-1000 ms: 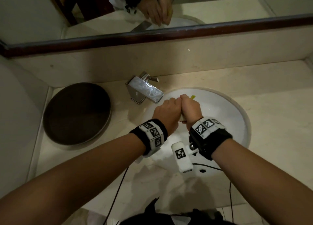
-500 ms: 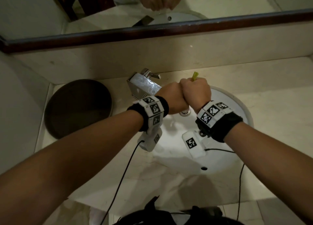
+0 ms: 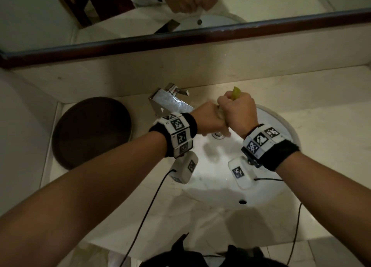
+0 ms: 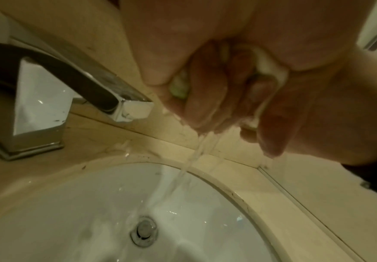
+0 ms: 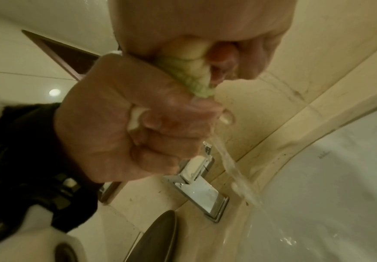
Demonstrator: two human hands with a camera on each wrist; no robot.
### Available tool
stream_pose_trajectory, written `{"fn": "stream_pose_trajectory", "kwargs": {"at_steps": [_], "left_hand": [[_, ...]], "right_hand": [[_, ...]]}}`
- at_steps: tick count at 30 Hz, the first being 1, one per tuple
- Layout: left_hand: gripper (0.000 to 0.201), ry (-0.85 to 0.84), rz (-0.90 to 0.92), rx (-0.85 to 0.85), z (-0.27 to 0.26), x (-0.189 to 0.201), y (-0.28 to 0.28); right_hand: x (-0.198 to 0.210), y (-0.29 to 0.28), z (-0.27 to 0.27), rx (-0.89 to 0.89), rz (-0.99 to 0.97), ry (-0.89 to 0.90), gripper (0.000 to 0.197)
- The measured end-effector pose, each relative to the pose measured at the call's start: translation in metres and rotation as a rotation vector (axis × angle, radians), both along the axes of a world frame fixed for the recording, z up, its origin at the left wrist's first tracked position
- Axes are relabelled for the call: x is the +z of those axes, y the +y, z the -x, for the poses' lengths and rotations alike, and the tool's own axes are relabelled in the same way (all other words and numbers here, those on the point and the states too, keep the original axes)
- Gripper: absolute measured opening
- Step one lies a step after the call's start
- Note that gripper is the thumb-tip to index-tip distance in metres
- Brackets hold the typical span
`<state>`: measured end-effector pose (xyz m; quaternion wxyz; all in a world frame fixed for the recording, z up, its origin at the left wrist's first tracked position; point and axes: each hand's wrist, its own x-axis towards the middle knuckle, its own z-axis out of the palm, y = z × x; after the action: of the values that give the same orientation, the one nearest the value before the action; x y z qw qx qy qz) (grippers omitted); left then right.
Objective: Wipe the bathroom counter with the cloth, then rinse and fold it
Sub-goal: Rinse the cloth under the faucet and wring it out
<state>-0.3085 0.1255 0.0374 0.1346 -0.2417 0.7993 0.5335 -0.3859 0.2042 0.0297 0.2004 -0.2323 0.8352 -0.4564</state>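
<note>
Over the desk point(image 3: 301, 110) and its white basin point(image 3: 281, 126), with the tap point(image 3: 170, 104) at ten o'clock, the left hand point(image 3: 208, 118) and right hand point(image 3: 239, 112) each clench the twisted cloth point(image 5: 191, 70), apparently wringing rinse-water point(image 4: 183, 177) into the drain point(image 4: 143, 232).

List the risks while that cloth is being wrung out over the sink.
1. Both hands, left hand and right hand, wring the cloth near the back rim of the sink; the water stream falls close to that rim, so some may wet the wiped counter.
2. The wet, twisted cloth might slip from either grip into the basin.
3. The left hand sits close to the faucet and could knock it.
</note>
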Motion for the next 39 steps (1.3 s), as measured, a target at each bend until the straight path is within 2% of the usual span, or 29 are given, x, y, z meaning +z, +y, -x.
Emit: {"fn": "stream_pose_trajectory", "kwargs": {"at_steps": [5,7,9,11,13,15,18,20,23,25,28,30,32,34,36,39], "left_hand": [[0.035,-0.204,-0.308,0.036,-0.018,-0.011,0.004],[0.035,-0.215,-0.363,0.050,-0.024,-0.017,0.005],[0.030,-0.221,-0.341,0.055,-0.029,-0.022,0.009],[0.030,-0.191,-0.097,-0.027,-0.035,-0.030,0.014],[0.038,-0.177,0.329,-0.164,-0.041,-0.038,0.019],[0.043,-0.179,0.631,-0.227,-0.048,-0.040,0.023],[0.053,-0.142,0.878,-0.348,-0.055,-0.045,0.033],[0.055,-0.113,0.966,-0.403,-0.056,-0.051,0.041],[0.046,-0.105,0.984,-0.389,-0.055,-0.055,0.051],[0.039,-0.087,0.955,-0.355,-0.052,-0.055,0.053],[0.035,-0.055,0.871,-0.239,-0.046,-0.055,0.050],[0.031,-0.047,0.775,-0.133,-0.043,-0.054,0.047],[0.027,-0.050,0.705,-0.067,-0.040,-0.052,0.044],[0.022,-0.077,0.630,-0.053,-0.036,-0.048,0.040],[0.018,-0.093,0.546,-0.038,-0.032,-0.043,0.033],[0.018,-0.110,0.453,-0.013,-0.026,-0.036,0.024]], "right_hand": [[-0.019,0.018,-0.014,0.000,0.089,-0.051,0.026],[-0.029,0.027,-0.019,0.001,0.098,-0.095,0.023],[-0.038,0.034,-0.026,0.002,0.105,-0.156,0.015],[-0.049,0.041,-0.031,-0.004,0.071,-0.234,0.010],[-0.054,0.046,-0.031,-0.018,-0.045,-0.394,0.027],[-0.054,0.050,-0.029,-0.024,-0.145,-0.682,0.043],[-0.048,0.055,-0.026,-0.023,-0.212,-1.070,0.056],[-0.051,0.053,-0.025,-0.029,-0.220,-1.125,0.059],[-0.058,0.043,-0.029,-0.095,-0.274,-0.996,0.053],[-0.061,0.037,-0.031,-0.126,-0.308,-0.790,0.046],[-0.062,0.035,-0.032,0.048,-0.370,-0.349,0.031],[-0.056,0.032,-0.033,0.020,-0.374,-0.233,0.030],[-0.052,0.027,-0.034,0.013,-0.365,-0.148,0.026],[-0.047,0.023,-0.032,-0.063,-0.315,-0.191,0.023],[-0.042,0.019,-0.032,-0.184,-0.209,-0.249,0.033],[-0.033,0.015,-0.030,-0.145,-0.197,-0.182,0.039]]}}
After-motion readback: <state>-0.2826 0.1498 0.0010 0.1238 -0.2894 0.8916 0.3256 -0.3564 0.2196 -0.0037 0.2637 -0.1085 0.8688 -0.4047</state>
